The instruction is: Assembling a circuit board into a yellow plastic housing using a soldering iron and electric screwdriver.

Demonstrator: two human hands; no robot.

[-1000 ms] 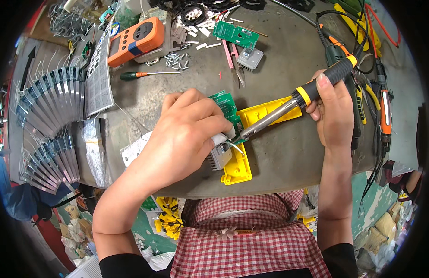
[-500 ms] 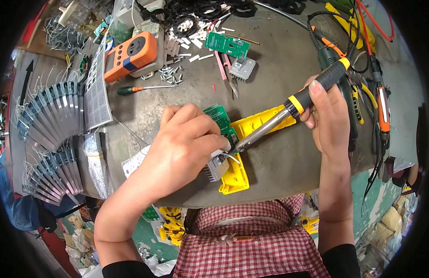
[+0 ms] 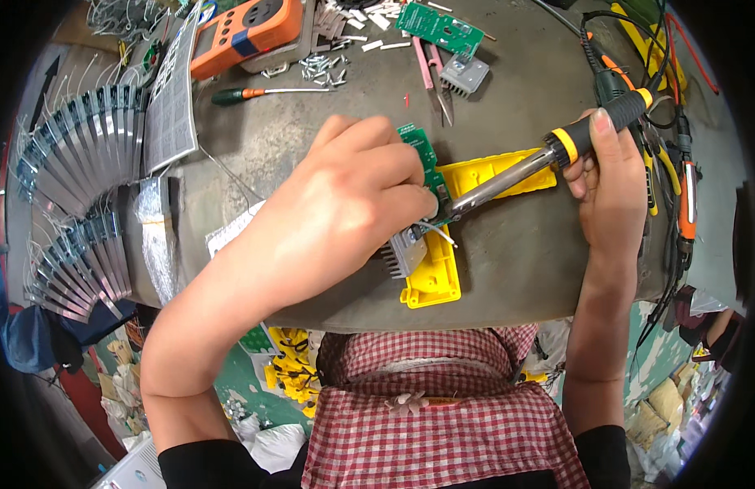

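Note:
In my right hand (image 3: 612, 175) is a soldering iron (image 3: 593, 130) with a black and yellow handle, its fingers wrapped round the grip. The iron's metal shaft slants down left, its tip at the lower end of a green circuit board (image 3: 422, 151). My left hand (image 3: 357, 183) is closed in a pinch over the same spot; what its fingertips grip is hidden. A white wire (image 3: 439, 233) sticks out just below them. A grey finned heat sink (image 3: 406, 254) sits at the board's near end. Beneath lies a yellow plastic housing (image 3: 433, 285), angled to the right.
Beyond lie a second board (image 3: 443, 28) with a heat sink (image 3: 465, 75), pink-handled scissors (image 3: 433, 73), a screwdriver (image 3: 247, 94), screws (image 3: 324, 68) and an orange meter (image 3: 247, 37). Fanned metal strips (image 3: 84, 155) lie left; cabled tools (image 3: 687, 196) lie right.
The whole view has shifted, so the bench things sit higher and further right. Both hands keep their places at the board, with the iron tip still beside the left fingertips.

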